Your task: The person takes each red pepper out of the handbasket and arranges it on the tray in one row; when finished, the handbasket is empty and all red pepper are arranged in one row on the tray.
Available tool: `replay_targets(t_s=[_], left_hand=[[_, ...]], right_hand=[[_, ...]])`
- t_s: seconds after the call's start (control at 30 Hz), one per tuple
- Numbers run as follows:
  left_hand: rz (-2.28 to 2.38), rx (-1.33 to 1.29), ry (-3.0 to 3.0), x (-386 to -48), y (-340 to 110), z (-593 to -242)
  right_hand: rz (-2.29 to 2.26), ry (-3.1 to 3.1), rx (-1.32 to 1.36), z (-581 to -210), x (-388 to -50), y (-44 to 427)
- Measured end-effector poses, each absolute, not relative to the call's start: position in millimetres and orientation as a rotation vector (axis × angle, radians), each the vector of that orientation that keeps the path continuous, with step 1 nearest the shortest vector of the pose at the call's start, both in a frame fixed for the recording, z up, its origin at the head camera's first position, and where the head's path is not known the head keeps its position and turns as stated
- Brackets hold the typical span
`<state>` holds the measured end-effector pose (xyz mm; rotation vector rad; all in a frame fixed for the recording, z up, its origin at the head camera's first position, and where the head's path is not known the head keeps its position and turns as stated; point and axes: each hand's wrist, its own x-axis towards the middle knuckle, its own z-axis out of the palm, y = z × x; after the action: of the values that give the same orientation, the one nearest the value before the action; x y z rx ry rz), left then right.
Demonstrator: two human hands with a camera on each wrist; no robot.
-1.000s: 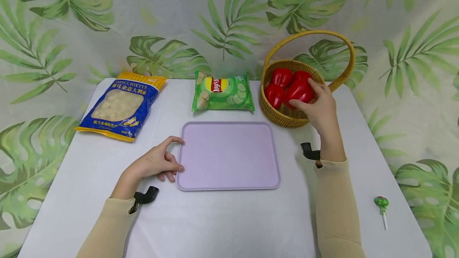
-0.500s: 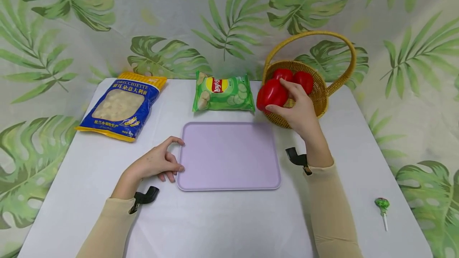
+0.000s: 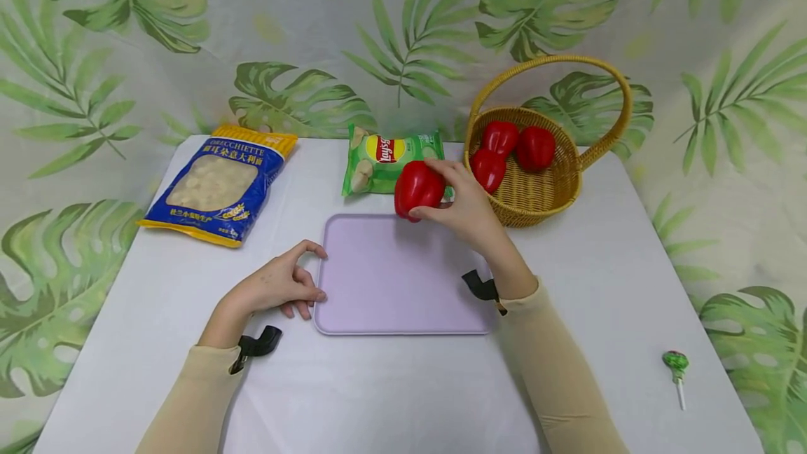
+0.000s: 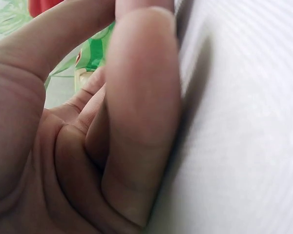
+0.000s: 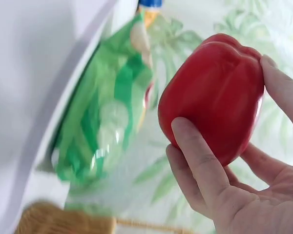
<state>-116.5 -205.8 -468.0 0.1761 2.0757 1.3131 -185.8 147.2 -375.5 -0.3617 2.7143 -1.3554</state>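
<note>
A red bell pepper (image 3: 417,189) is gripped between the thumb and fingers of my right hand (image 3: 469,216), held up over the far edge of the lilac tray (image 3: 391,279). In the right wrist view, curved fingers wrap the pepper (image 5: 215,97) from below and the side. At the tray's left rim, my left hand (image 3: 274,282) holds on with bent thumb and forefinger, its other fingers curled beside the rim. Close-up in the left wrist view, those fingers (image 4: 141,97) hide the tray. Three more red peppers (image 3: 536,148) lie in the wicker basket (image 3: 548,212).
Behind the tray lies a green chip bag (image 3: 372,174), partly covered by the held pepper. A blue and yellow pasta bag (image 3: 221,184) is at the back left. One green-wrapped lollipop (image 3: 677,366) lies near the right edge. The basket's tall handle (image 3: 561,59) arches above it.
My right hand has lifted a pepper out of the basket and carried it left over the tray's far edge. The left hand has stayed at the tray's left rim.
</note>
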Motion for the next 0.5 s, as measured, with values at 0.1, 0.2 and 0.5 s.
replay_targets(t_s=[0.1,0.2,0.5], left_hand=[[1.311,0.177,2.074,-116.4,-205.8,-467.9],[1.302,0.179,2.079,-116.4,-206.1,-468.1],[1.266,0.183,2.091,-115.9,-208.6,-467.1]], right_hand=[[-1.35,2.691,-0.428,-381.5,-184.8,131.9],[-1.324,2.687,-0.49,-389.2,-184.1,117.3],[-1.208,2.642,-0.561,-410.6,-182.8,71.5]])
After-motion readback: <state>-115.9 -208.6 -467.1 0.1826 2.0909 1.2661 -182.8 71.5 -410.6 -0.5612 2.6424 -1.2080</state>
